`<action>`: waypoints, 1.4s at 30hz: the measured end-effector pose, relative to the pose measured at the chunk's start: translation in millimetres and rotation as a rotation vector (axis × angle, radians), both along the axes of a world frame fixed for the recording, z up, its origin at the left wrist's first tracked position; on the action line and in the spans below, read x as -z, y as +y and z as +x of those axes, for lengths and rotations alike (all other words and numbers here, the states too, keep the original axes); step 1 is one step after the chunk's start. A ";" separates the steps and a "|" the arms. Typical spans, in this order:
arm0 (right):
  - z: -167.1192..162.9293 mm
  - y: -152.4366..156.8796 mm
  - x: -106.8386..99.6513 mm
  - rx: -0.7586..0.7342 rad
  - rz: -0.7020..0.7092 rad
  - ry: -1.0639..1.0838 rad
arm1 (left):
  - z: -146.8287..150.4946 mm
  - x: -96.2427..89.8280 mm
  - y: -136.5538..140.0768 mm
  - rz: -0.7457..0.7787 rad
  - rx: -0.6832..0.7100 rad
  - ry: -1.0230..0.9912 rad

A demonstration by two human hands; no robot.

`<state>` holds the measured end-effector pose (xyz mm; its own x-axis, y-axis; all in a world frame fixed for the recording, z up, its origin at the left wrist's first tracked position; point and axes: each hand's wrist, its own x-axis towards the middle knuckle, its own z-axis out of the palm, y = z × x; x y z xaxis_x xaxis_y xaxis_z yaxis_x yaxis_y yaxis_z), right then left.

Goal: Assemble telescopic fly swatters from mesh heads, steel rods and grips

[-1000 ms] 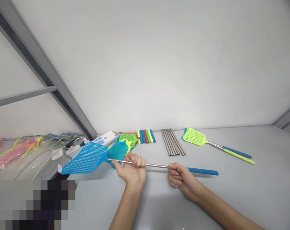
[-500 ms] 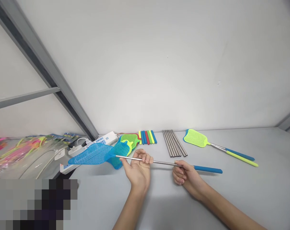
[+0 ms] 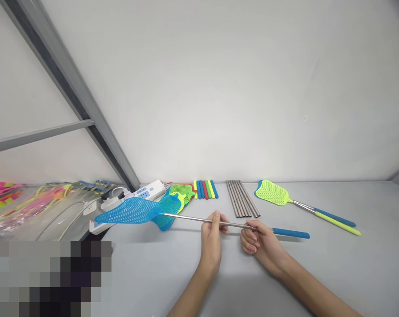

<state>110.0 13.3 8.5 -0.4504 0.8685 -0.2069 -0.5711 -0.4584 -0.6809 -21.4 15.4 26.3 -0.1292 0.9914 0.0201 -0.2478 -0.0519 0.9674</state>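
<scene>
A blue fly swatter (image 3: 128, 210) is held above the table, its mesh head to the left and its blue grip to the right. My left hand (image 3: 212, 240) is closed around the thin metal rod near its middle, thumb on top. Farther right, my right hand (image 3: 260, 242) grips the rod just ahead of the blue handle (image 3: 291, 233). Behind the held head lie loose swatter heads in blue, yellow and green (image 3: 182, 189). Several coloured handle grips (image 3: 206, 189) stand in a row beside them, then several bare metal rods (image 3: 240, 200).
At the right lie two joined-looking swatters, a yellow one (image 3: 272, 193) over a blue one. White power strips (image 3: 149, 190) with plugs and cables run along the left. Plastic-bagged colourful items (image 3: 44, 200) sit at far left, by a grey metal frame (image 3: 77, 83). A wall rises behind.
My left hand has slid right along the rod, from near the blue head toward the middle, and closed on it. My right hand keeps its hold. The view has shifted slightly.
</scene>
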 end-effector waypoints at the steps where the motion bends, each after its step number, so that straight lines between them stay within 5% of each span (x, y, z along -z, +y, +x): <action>1: 0.1 0.2 -0.1 -0.003 0.000 -0.007 | 0.2 -0.5 -0.2 0.005 0.011 0.027; 27: -9.9 -7.1 6.4 -0.027 0.127 -0.126 | 15.8 28.0 -7.9 -0.181 0.258 -0.003; 42: -8.9 -5.6 9.0 0.017 0.093 -0.086 | 9.9 16.4 -7.8 -0.056 0.411 0.161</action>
